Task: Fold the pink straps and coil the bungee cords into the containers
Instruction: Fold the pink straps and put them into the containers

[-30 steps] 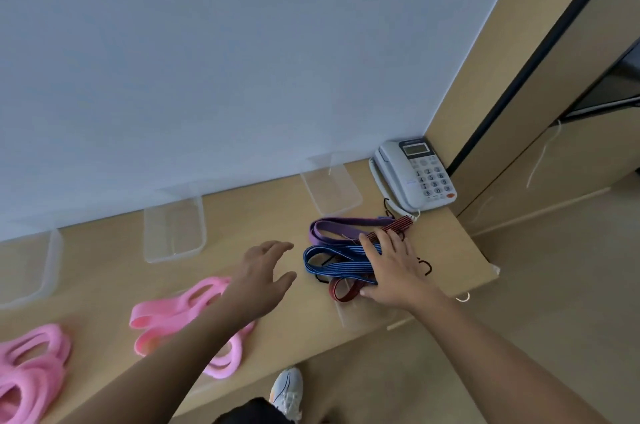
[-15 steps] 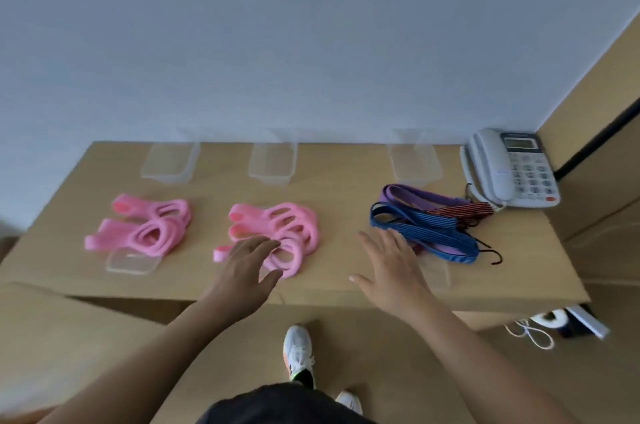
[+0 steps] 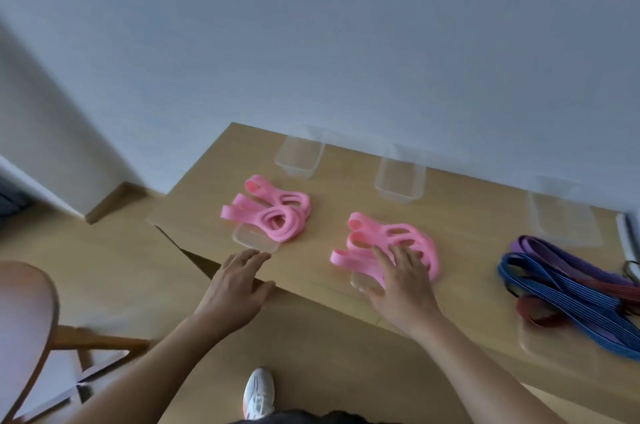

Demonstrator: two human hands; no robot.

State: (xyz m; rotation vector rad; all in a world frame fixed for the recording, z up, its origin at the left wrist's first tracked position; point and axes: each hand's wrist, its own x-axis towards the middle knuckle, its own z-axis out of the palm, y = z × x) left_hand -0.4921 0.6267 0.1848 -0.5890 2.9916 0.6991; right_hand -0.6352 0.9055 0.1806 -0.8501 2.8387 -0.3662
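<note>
Touching tangled, looped pink straps with straight right fingers; left fingers relaxed, gripping nothing. Beyond fingertips, clear containers showing only table.

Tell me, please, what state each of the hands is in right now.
Left hand: open, holding nothing.
Right hand: open, fingers spread over the pink straps.

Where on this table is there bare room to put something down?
The table is bare between the left pink straps and the middle pink straps, and between those and the bungee cords. The right end, around the cords, is crowded.
</note>
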